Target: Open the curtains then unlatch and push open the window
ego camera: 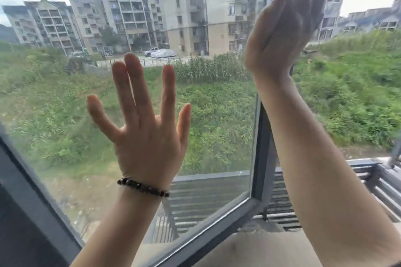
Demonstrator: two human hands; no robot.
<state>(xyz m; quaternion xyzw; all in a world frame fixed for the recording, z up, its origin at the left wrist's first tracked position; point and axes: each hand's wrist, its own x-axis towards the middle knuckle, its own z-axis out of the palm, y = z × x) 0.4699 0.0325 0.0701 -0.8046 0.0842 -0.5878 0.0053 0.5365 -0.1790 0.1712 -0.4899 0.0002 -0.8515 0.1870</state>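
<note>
Fingers spread wide, the left hand [147, 134] lies flat on the glass of the window [71, 115], a dark bead bracelet [143, 187] at its wrist. The right hand [280, 30] is open too, its fingers held together against the sash's upright right edge near the top; whether they press glass or frame is hard to tell. The sash stands swung outward, its lower right corner out past the sill [256, 247], above a barred metal rack [325, 193] outside.
</note>
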